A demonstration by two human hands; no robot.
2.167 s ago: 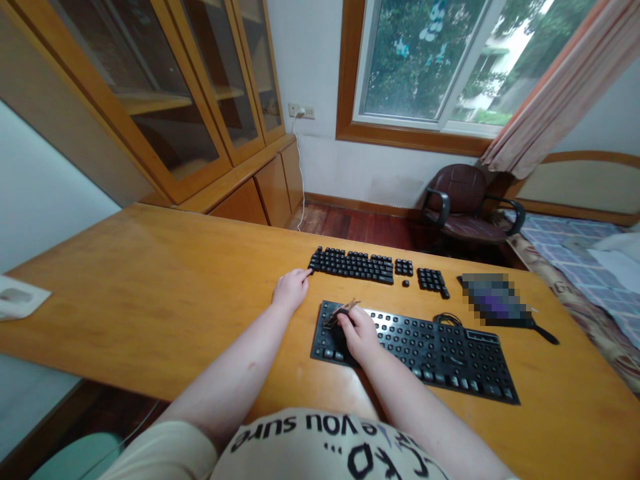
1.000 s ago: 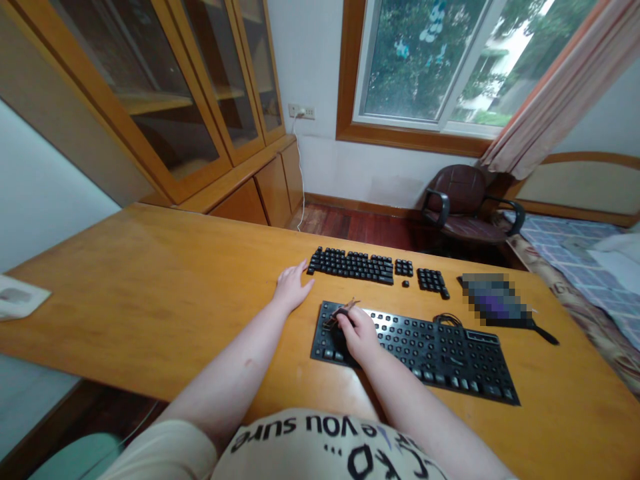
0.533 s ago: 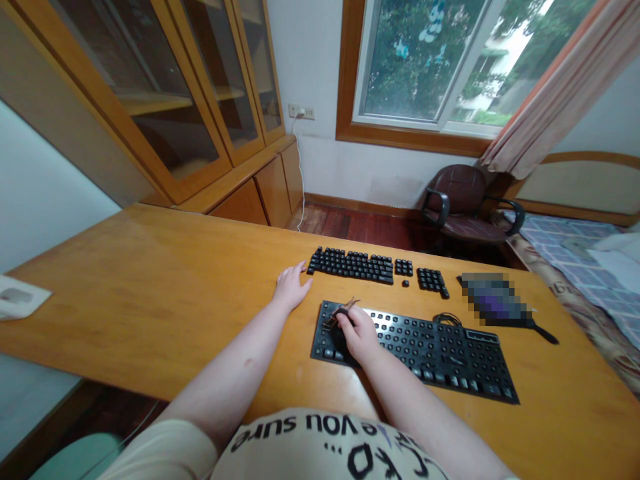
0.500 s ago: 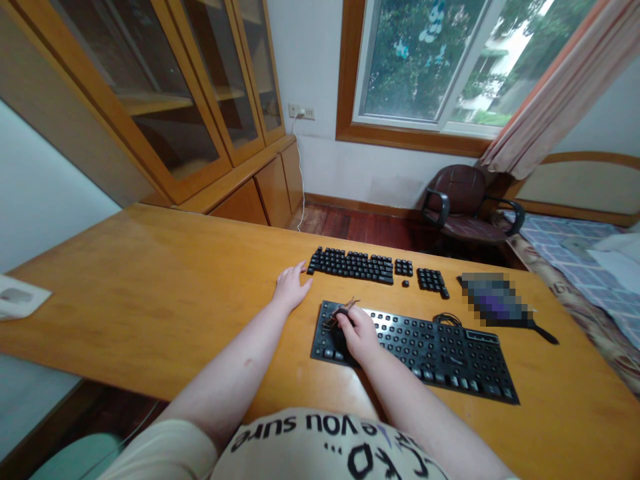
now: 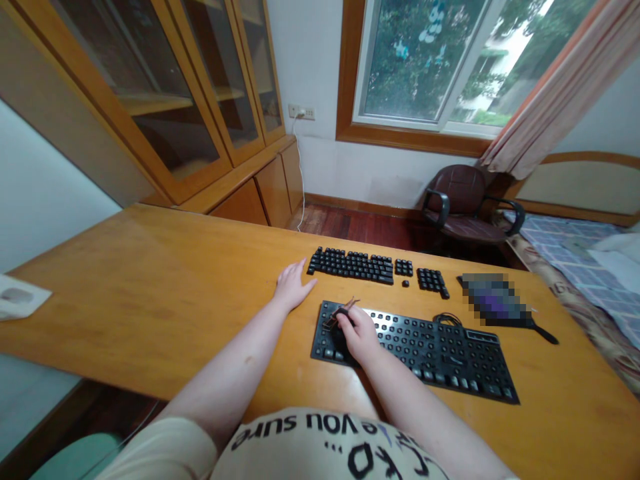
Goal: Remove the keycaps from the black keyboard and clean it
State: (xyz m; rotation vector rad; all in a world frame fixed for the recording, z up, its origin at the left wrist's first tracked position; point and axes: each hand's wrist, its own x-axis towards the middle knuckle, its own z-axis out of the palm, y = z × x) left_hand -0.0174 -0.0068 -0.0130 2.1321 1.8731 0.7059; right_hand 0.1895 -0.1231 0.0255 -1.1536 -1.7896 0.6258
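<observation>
A black keyboard base [image 5: 440, 350] with its keycaps removed lies on the wooden desk [image 5: 150, 293]. Behind it the black keycaps [image 5: 351, 264] are laid out in rows, with two smaller groups to their right. My left hand [image 5: 293, 285] rests flat on the desk, fingers stretched out, just left of the keycap rows. My right hand [image 5: 356, 333] sits on the left end of the keyboard base, closed around a small thin tool [image 5: 341, 312] that sticks out to the upper left.
A dark flat object [image 5: 495, 301] with a handle lies at the desk's right. A coiled cable [image 5: 447, 319] sits by the keyboard base. A brown armchair [image 5: 463, 207], a bed [image 5: 590, 267] and wooden cabinets [image 5: 200, 100] stand beyond the desk. White paper [image 5: 20, 297] lies far left.
My left hand drew back slightly from the corner of the keycap rows and flattened on the desk. My right hand and the tool have stayed put.
</observation>
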